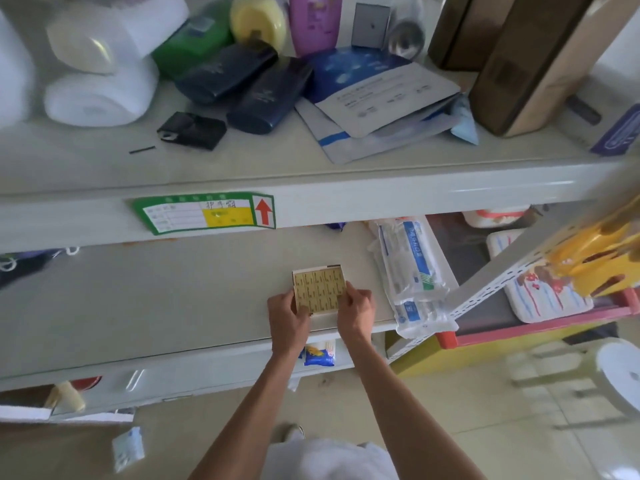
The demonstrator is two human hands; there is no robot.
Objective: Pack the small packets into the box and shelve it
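Note:
A small open box (319, 290) lies on the middle shelf (173, 299) near its front edge. Rows of tan packets with dark print fill its top face. My left hand (288, 317) grips the box's left side, thumb on top. My right hand (356, 311) holds its right near corner with curled fingers. Both forearms reach in from below.
Clear bags of blue-labelled supplies (412, 271) lie just right of the box. The upper shelf (311, 188) overhangs, crowded with bottles, a foam roll and pouches. A perforated upright (498, 289) stands to the right, a white stool (620, 375) on the floor.

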